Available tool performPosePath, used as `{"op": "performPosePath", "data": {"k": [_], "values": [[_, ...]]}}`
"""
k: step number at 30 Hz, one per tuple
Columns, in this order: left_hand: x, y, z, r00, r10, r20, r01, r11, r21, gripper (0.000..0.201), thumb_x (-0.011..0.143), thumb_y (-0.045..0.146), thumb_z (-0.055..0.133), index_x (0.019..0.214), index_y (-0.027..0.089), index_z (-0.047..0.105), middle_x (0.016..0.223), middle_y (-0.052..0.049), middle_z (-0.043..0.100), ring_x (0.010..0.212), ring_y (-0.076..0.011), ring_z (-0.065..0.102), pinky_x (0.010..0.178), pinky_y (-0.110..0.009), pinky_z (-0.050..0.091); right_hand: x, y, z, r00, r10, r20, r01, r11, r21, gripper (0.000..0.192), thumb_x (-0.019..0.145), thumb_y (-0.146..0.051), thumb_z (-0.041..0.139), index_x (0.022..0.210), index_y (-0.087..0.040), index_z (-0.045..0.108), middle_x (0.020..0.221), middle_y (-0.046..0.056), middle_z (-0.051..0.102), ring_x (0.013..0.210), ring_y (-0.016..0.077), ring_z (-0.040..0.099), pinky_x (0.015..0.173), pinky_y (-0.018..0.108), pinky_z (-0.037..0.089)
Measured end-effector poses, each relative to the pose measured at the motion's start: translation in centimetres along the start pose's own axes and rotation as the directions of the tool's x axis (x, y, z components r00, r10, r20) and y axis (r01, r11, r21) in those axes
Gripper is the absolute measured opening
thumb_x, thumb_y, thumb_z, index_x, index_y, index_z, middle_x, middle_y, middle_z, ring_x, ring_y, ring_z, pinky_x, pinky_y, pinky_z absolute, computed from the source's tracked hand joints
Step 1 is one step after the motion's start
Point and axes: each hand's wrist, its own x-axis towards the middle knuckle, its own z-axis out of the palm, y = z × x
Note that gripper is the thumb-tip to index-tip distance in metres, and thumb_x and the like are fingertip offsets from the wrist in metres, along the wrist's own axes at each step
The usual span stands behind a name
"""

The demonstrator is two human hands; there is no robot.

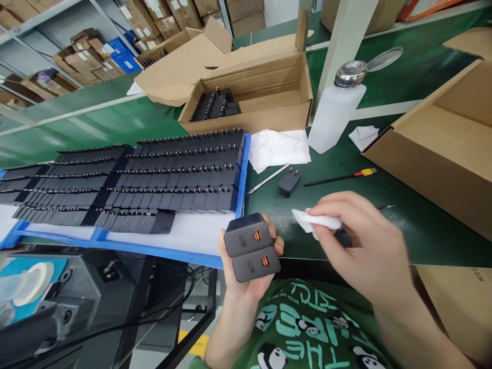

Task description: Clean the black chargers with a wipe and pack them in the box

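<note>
While my left hand [246, 279] grips two black chargers [251, 247] stacked one on the other, their port faces look back at me, each with an orange-tongued socket, and their long axes run roughly left to right, tipped a little up on the right. I judge them hard-shelled, smooth and fairly dense for their size, so I hold them by the flat sides, fingers wrapped behind and thumb side at the right end; the slick plastic could slide if I loosen. They sit in the air just off the near edge of the green tabletop [384, 200]. My right hand [361, 241] is pinched on a small white wipe [315, 220], soft and limp, hovering low over the near part of the tabletop; motion blur hides the fingertips. Farther in, a single charger [289, 182] lies prongs up beside metal tweezers [269, 179] and a folded white cloth [279, 148]. Toward the left edge, a blue tray [240, 195] carries rows of black chargers. Behind stand an open carton [269, 110] and a white pump bottle [336, 115]; a yellow-tipped stick [342, 177] lies toward the right.
</note>
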Motion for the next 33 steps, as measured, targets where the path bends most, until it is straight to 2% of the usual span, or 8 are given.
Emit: {"op": "performPosePath", "data": {"k": [7,14,17,20,24,27,29,33], "values": [[0.0,0.3,0.2,0.998,-0.058,0.000,0.058,0.995,-0.076,0.064,0.056,0.063,0.088,0.092,0.013,0.069,0.081,-0.004,0.058,0.063,-0.0109,0.056,0.054,-0.019,0.055,0.4,0.8,-1.9,0.991,0.068,-0.113,-0.074,0.996,-0.055,0.016,0.088,-0.011,0.066,0.095,-0.025,0.067,0.093,0.002,0.066,0.083,0.0183,0.064,0.072,0.034,0.052],[0.1,-0.8,-0.2,0.993,-0.031,-0.113,0.021,0.996,-0.083,0.062,0.062,0.066,0.083,0.096,0.016,0.071,0.086,-0.006,0.069,0.073,-0.0165,0.067,0.063,-0.023,0.060,0.3,-2.4,0.0,0.996,-0.063,0.070,0.049,0.979,0.196,0.019,0.091,-0.006,0.060,0.100,-0.023,0.064,0.097,0.004,0.067,0.089,0.0165,0.066,0.075,0.029,0.055],[0.1,-1.2,-0.5,0.982,0.031,-0.188,-0.051,0.993,-0.102,0.059,0.064,0.064,0.083,0.097,0.016,0.071,0.092,-0.007,0.072,0.079,-0.0178,0.070,0.072,-0.024,0.061,0.2,-3.1,1.6,0.992,-0.042,0.118,0.006,0.957,0.291,0.015,0.091,-0.006,0.059,0.096,-0.021,0.061,0.092,0.002,0.065,0.082,0.0127,0.065,0.070,0.024,0.053],[0.2,-0.9,-0.4,0.992,0.023,-0.122,-0.033,0.996,-0.085,0.063,0.058,0.062,0.087,0.096,0.015,0.070,0.085,-0.006,0.070,0.071,-0.0160,0.068,0.059,-0.021,0.059,0.3,-2.1,2.1,0.991,0.022,0.131,-0.050,0.974,0.219,0.018,0.090,-0.003,0.055,0.087,-0.021,0.057,0.087,0.001,0.062,0.079,0.0125,0.063,0.068,0.023,0.051],[0.2,0.0,0.1,1.000,0.005,-0.010,-0.005,0.998,-0.058,0.065,0.056,0.061,0.088,0.094,0.013,0.068,0.078,-0.004,0.063,0.064,-0.0140,0.063,0.051,-0.019,0.054,0.6,0.2,1.4,0.999,-0.014,0.043,0.015,1.000,-0.020,0.020,0.089,-0.002,0.055,0.088,-0.021,0.058,0.088,0.002,0.063,0.082,0.0147,0.063,0.073,0.025,0.051],[0.3,0.4,0.3,1.000,0.021,0.002,-0.021,0.998,-0.056,0.064,0.057,0.062,0.086,0.094,0.014,0.067,0.080,-0.004,0.062,0.065,-0.0136,0.061,0.051,-0.019,0.052,0.4,0.8,0.2,0.998,-0.056,0.027,0.060,0.983,-0.175,0.019,0.091,-0.009,0.059,0.106,-0.019,0.063,0.103,0.007,0.066,0.096,0.0208,0.063,0.085,0.032,0.053],[0.3,0.3,0.4,1.000,0.017,0.005,-0.016,0.997,-0.076,0.063,0.059,0.063,0.085,0.096,0.014,0.068,0.081,-0.004,0.062,0.067,-0.0139,0.061,0.052,-0.019,0.052,0.1,0.5,-0.6,0.996,-0.061,0.060,0.071,0.981,-0.182,0.033,0.093,-0.015,0.059,0.126,-0.019,0.061,0.123,0.011,0.063,0.114,0.0265,0.060,0.099,0.040,0.051],[0.4,-0.4,0.7,0.998,0.019,0.053,-0.013,0.993,-0.119,0.063,0.065,0.066,0.082,0.098,0.013,0.070,0.083,-0.005,0.062,0.069,-0.0138,0.059,0.063,-0.024,0.055,-0.9,0.3,-1.4,0.938,-0.089,0.335,0.088,0.996,0.018,0.072,0.093,-0.033,0.065,0.156,-0.023,0.033,0.156,0.008,0.044,0.147,0.0277,0.039,0.116,0.042,0.044]]}}
